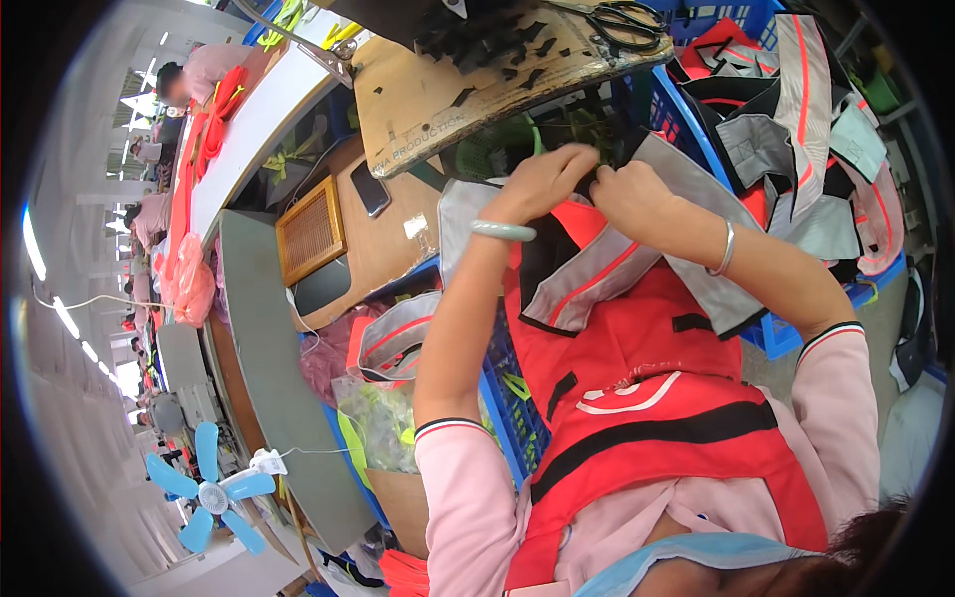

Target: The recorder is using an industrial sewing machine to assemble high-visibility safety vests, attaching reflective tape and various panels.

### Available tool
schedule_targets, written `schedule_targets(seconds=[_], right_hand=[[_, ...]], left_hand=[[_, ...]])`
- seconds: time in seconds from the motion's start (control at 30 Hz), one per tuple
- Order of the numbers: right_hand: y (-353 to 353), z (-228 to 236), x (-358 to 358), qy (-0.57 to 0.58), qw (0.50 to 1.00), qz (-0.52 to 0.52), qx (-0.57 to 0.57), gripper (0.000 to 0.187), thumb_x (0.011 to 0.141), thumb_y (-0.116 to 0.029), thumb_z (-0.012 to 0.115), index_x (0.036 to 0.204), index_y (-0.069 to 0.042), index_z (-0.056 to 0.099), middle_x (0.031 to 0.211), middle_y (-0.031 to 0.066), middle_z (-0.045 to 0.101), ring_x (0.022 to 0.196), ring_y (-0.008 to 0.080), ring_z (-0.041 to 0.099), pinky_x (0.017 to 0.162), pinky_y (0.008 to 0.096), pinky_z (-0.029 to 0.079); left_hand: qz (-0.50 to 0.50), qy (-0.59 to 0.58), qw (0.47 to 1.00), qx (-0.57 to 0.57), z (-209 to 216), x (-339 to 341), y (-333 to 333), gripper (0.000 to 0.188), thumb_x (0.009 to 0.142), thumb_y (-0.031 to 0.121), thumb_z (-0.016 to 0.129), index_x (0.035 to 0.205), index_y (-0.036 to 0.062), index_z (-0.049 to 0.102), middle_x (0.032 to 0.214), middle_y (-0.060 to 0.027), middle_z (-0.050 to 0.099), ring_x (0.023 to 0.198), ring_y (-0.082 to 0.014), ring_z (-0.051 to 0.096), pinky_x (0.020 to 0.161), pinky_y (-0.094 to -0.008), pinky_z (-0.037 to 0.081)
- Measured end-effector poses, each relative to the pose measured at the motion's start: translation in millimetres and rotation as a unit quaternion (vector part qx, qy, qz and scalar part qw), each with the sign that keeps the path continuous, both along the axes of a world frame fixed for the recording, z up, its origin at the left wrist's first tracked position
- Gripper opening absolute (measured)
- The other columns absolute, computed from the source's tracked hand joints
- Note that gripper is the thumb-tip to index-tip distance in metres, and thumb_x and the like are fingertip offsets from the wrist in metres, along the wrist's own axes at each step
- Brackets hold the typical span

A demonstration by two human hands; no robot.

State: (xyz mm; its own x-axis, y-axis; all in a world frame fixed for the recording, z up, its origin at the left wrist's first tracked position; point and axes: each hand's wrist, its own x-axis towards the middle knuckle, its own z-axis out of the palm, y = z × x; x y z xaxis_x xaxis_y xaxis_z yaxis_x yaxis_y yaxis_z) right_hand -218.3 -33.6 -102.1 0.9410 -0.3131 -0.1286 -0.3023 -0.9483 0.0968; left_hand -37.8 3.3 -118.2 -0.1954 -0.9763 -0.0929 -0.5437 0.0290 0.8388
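Note:
My left hand [549,181], with a pale green bangle on the wrist, is raised in front of the wooden work board, fingers closed in a pinch. Close beside it my right hand [637,202], wearing a silver bangle, is closed too. Both grip the upper edge of a fabric piece with grey reflective panels, black trim and an orange stripe [597,279]. The piece hangs down over my red apron [647,398]. The fingertips are turned away, so the exact spot they pinch is hidden.
The wooden board [418,109] holds black scraps and black-handled scissors [627,25]. At the right, a blue crate [786,333] overflows with grey and orange fabric pieces. A phone [370,189] lies on a lower board at the left. A blue fan [211,496] stands beyond.

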Motion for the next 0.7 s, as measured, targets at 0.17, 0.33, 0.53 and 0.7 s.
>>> schedule_targets(seconds=[0.17,0.33,0.53,0.7], right_hand=[[-15.1,-15.6,-23.6,-0.122,0.989,-0.059,0.062,0.015,0.082,-0.022,0.06,0.084,-0.009,0.068,0.083,0.012,0.065,0.077,0.0279,0.067,0.068,0.0386,0.053],[-29.2,-4.0,-23.4,-0.211,0.951,-0.086,0.209,0.02,0.084,-0.025,0.06,0.091,-0.008,0.066,0.088,0.0112,0.065,0.082,0.0313,0.064,0.07,0.0417,0.05],[-6.7,63.3,-23.7,-0.233,0.928,-0.016,0.289,0.019,0.082,-0.021,0.058,0.094,-0.01,0.069,0.085,0.0133,0.068,0.084,0.0327,0.064,0.073,0.0439,0.05],[-5.2,60.1,-22.4,-0.259,0.934,-0.018,0.244,0.018,0.082,-0.021,0.059,0.092,-0.011,0.07,0.084,0.0122,0.068,0.081,0.0319,0.065,0.071,0.042,0.05]], left_hand=[[-0.028,-0.317,0.929,-0.19,-4.0,14.3,64.3,0.04,0.083,0.035,0.065,0.118,0.0152,0.061,0.091,-0.0116,0.061,0.077,-0.0317,0.06,0.065,-0.0378,0.047],[0.037,-0.428,0.873,-0.231,34.4,-8.4,125.2,0.04,0.081,0.028,0.069,0.119,0.0162,0.061,0.086,-0.0105,0.053,0.072,-0.0287,0.054,0.062,-0.0368,0.044],[0.083,-0.262,0.95,-0.151,108.5,-10.9,172.4,0.015,0.078,0.016,0.071,0.076,0.0021,0.065,0.09,-0.0131,0.058,0.076,-0.0298,0.057,0.067,-0.0376,0.045],[0.189,-0.159,0.962,-0.119,75.4,-29.4,121.4,0.029,0.078,0.023,0.075,0.088,0.0026,0.057,0.088,-0.0126,0.062,0.074,-0.0298,0.061,0.066,-0.0363,0.048]])
